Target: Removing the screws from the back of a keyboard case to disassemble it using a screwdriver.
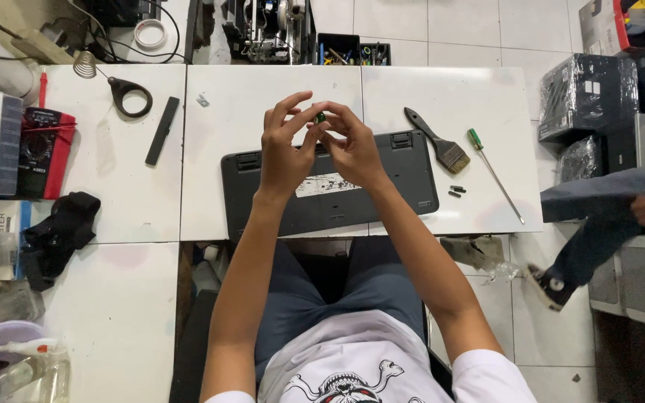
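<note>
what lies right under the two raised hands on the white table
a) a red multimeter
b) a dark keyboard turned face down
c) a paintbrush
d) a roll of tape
b: the dark keyboard lies underside up beneath the left hand and right hand, which pinch a small green part.

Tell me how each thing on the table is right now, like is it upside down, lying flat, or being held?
Keyboard: upside down, flat on the table, under the hands.
Small green part: pinched between fingertips of both hands.
Left hand: raised, gripping the part.
Right hand: raised, gripping the part.
Brush: lying flat, untouched.
Screwdriver: lying flat, green handle away from the person.
Small dark bits: loose beside the keyboard.
Multimeter: lying flat at the left.
</note>
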